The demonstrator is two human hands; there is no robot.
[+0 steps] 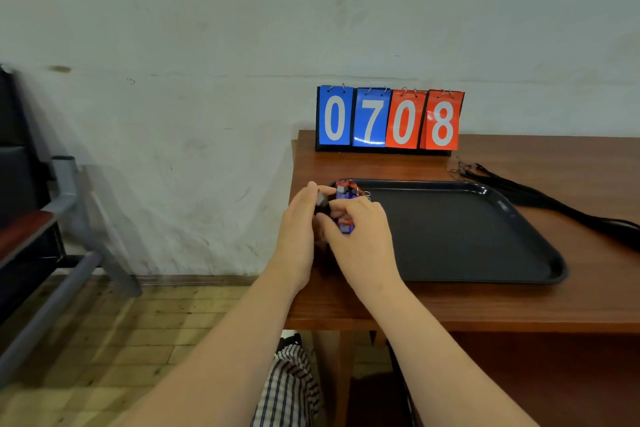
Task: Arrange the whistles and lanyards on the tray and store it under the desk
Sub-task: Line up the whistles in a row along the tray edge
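Observation:
A black tray [467, 236] lies on the wooden desk [485, 305]. At its left end, a cluster of red, blue and black whistles [346, 194] with metal rings is bunched between both hands. My left hand [299, 229] cups the cluster from the left, fingers curled around a black whistle. My right hand [360, 232] presses in from the right, fingers closed over blue and red whistles. Part of the cluster is hidden by the fingers. A bundle of black lanyards [540, 199] lies on the desk beyond the tray's right side, apart from it.
A flip scoreboard [389, 120] reading 0708 stands at the desk's back edge against the wall. A grey-framed chair [65, 211] stands to the left on the tiled floor. The desk's left edge is right beside my left hand. Checked fabric shows below the desk.

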